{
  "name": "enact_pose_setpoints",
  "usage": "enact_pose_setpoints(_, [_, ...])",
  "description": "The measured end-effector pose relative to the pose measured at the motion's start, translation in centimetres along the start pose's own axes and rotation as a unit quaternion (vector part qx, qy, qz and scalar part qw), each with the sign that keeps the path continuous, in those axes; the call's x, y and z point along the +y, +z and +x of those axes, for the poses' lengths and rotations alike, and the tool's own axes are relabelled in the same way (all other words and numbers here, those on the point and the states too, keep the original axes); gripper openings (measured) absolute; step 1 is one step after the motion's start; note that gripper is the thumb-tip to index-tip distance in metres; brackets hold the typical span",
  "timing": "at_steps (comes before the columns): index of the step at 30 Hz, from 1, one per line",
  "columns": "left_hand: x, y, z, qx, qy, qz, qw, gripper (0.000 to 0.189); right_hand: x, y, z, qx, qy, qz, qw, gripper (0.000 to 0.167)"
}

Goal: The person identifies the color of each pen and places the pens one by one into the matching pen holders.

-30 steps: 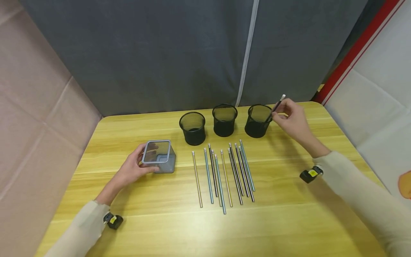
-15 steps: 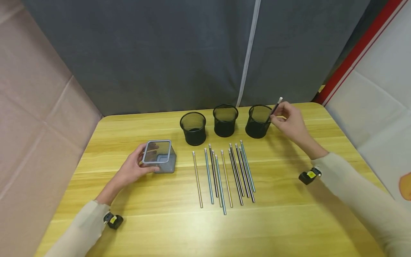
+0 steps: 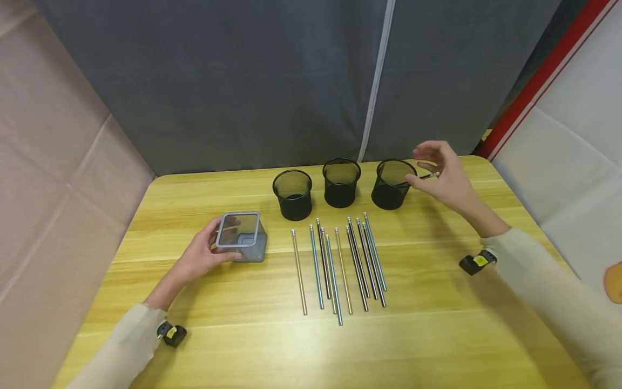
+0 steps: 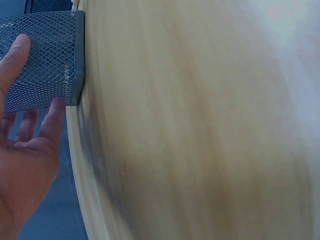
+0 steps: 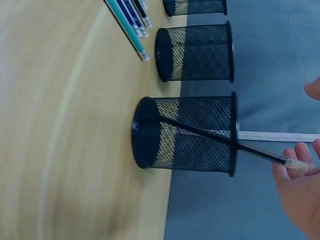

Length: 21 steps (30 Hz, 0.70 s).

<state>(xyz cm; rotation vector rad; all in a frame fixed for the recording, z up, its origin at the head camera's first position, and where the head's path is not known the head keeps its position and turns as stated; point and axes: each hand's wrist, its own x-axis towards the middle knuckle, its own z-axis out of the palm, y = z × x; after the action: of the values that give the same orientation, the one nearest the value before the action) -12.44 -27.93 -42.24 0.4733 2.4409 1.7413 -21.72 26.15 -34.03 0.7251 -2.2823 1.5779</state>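
My left hand holds a grey square mesh pen holder, its thumb on the near side and fingers on the far side. In the left wrist view the fingers lie along the holder's mesh wall. My right hand is spread beside the rightmost black round mesh pen holder. Inside that holder leans a black pencil, its white eraser end sticking out over the rim toward my palm. The right wrist view shows the fingers loose around this end, not gripping it.
Two more black round mesh holders, the middle one and the left one, stand along the back. Several gold, blue and dark pencils lie on the wooden table. A grey curtain hangs behind.
My right hand has let go of the black pencil and opened its fingers. The pencil has tipped over to the right against the holder's rim. My left hand has not moved.
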Motion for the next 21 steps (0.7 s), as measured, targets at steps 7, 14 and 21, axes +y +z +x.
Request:
enact_pose_setpoints(7, [-0.1,0.0,0.0,0.0,0.001,0.002,1.0,0.084,-1.7,-1.1,0.2,0.005,-0.003,-0.014,0.9999,0.06])
enact_pose_setpoints(14, [-0.1,-0.1,0.0,-0.001,-0.001,0.007,1.0,0.084,-4.2,-1.4,-0.2,0.003,-0.011,-0.024,0.9996,0.053])
enact_pose_setpoints(21, [0.0,-0.2,0.0,-0.001,-0.007,0.012,0.9999,0.085,-4.0,-2.1,-0.5,0.016,-0.004,-0.022,0.9996,0.05])
